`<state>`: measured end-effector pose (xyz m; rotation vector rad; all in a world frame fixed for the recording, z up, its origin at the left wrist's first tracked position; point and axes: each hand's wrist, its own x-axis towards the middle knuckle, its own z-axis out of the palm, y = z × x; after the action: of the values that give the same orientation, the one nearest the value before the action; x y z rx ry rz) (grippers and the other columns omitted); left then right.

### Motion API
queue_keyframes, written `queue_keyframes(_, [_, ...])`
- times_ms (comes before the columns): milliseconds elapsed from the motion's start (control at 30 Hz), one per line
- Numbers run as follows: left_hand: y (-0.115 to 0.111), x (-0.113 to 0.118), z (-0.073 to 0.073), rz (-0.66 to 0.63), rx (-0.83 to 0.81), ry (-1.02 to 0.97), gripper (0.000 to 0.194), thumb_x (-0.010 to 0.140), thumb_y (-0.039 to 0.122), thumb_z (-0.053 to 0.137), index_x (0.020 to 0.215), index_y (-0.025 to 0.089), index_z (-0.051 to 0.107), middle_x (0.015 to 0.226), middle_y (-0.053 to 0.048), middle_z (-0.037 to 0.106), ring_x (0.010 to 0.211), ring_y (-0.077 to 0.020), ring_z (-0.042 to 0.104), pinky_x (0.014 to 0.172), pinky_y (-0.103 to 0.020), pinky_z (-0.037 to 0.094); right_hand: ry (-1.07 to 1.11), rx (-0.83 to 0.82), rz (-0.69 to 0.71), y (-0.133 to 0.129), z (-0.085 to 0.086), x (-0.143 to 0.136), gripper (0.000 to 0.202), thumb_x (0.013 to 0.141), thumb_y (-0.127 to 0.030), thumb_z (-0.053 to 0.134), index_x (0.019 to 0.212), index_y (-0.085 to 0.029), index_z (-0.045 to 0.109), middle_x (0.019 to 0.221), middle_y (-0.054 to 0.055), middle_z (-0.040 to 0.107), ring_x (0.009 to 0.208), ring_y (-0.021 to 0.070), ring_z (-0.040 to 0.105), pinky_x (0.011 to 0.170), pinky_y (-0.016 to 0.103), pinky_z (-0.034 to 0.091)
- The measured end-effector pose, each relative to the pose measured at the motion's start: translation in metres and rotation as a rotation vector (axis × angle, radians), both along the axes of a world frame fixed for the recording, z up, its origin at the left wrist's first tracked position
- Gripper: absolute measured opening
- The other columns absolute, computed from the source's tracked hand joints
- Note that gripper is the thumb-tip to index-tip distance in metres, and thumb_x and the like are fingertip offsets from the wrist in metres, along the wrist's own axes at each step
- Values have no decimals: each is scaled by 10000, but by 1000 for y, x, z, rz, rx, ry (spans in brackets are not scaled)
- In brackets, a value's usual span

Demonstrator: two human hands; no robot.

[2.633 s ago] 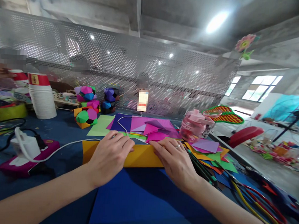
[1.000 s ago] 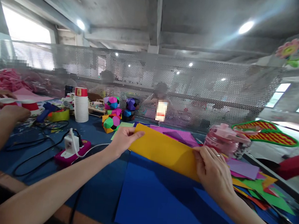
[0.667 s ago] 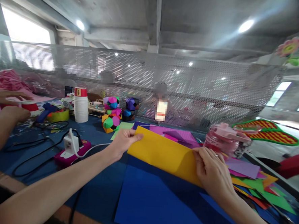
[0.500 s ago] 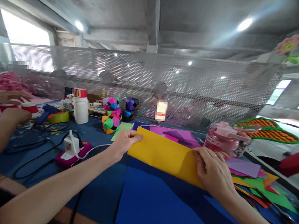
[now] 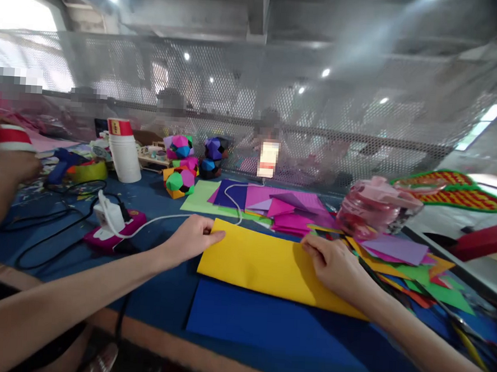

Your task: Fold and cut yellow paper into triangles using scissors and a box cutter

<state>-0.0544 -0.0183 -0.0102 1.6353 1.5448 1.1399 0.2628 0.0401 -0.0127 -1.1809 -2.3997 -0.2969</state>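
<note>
A yellow sheet of paper [image 5: 260, 265] is stretched between my two hands, just above the blue table. My left hand [image 5: 192, 236] pinches its upper left corner, thumb on the front face and fingers behind. At the upper edge, right of the middle, my right hand [image 5: 332, 264] grips the sheet with thumb and bent fingers. Part of the sheet's right end passes under my right wrist. Beneath it lies a larger blue sheet [image 5: 257, 318], partly covered by the yellow one.
Magenta and purple papers [image 5: 293, 205] lie behind the sheet. Coloured scraps [image 5: 412, 269] and a pink jar [image 5: 365, 207] stand right. Left are a power strip [image 5: 115, 231] with cables, stacked paper cups [image 5: 124, 156] and a co-worker's hand [image 5: 16, 163] by a red-and-white cup. Faceted paper balls [image 5: 179, 182] sit behind.
The view has tilted down. The yellow sheet now sits flatter and covers more of the blue sheet. My right hand has shifted left along its upper edge. The co-worker's hands have moved.
</note>
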Motion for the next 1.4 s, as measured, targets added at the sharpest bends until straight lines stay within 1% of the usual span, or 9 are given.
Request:
queue_keyframes(133, [-13,-7,-12,22,41,375,317,772,417,633,559,203,534,602,-7,557,680,-211,569,619,-302,417,-61,-104,25,-5,-15,-10,235,894,-158,433,829,-237,645,783,-5,732,658,178,630,605,283,344])
queue_keyframes(300, [-22,-3,-11,53,174,761,225,808,290,579,620,199,493,855,-90,596,907,-302,537,792,-437,416,-136,-110,40,-10,-19,-16,256,939,-142,380,867,-202,619,868,34,722,728,184,625,702,314,342])
queue_keyframes(567, [-33,4,-20,65,238,1161,213,935,260,432,893,139,602,970,-140,595,941,-315,537,772,-446,446,-194,-79,29,-13,-21,-18,252,946,-126,360,899,-174,603,863,63,706,748,193,633,711,329,303])
queue_keyframes(733, [-37,3,-23,128,231,1232,304,951,302,400,1055,86,586,1005,-172,600,950,-334,549,813,-477,467,-209,-69,16,-13,-22,-19,250,943,-129,358,906,-172,601,882,76,712,744,206,626,701,334,284])
queue_keyframes(833, [-39,4,-22,113,296,1187,469,959,279,402,1352,27,449,1257,-233,559,1154,-377,523,979,-557,414,-218,-70,4,-12,-23,-19,232,928,-115,375,913,-173,600,894,74,712,732,214,614,708,340,282])
queue_keyframes(933, [-36,3,-20,-82,370,1151,621,939,110,360,1542,109,208,1579,-192,306,1469,-352,252,1158,-585,233,-220,-72,-11,-13,-23,-20,221,919,-107,390,923,-177,600,900,68,712,732,215,610,718,343,286])
queue_keyframes(1067, [-23,3,-12,-527,399,1059,886,810,-98,310,1575,313,135,1677,-34,66,1537,-224,18,1216,-530,138,-227,-75,-15,-14,-22,-21,239,937,-118,371,911,-175,602,900,67,706,748,215,610,721,345,287])
queue_keyframes(1200, [-10,5,0,-926,350,901,900,792,-93,375,1509,446,303,1649,74,165,1520,-185,114,1218,-454,191,-228,-79,-20,-14,-22,-22,272,962,-130,339,946,-153,610,936,90,700,801,221,623,745,350,292])
queue_keyframes(1400, [-3,4,-1,-1017,133,748,774,846,-12,430,1485,422,382,1611,92,282,1511,-224,182,1228,-483,134,-209,-81,-20,-14,-24,-21,291,977,-159,330,997,-138,620,975,110,692,876,240,635,773,360,315])
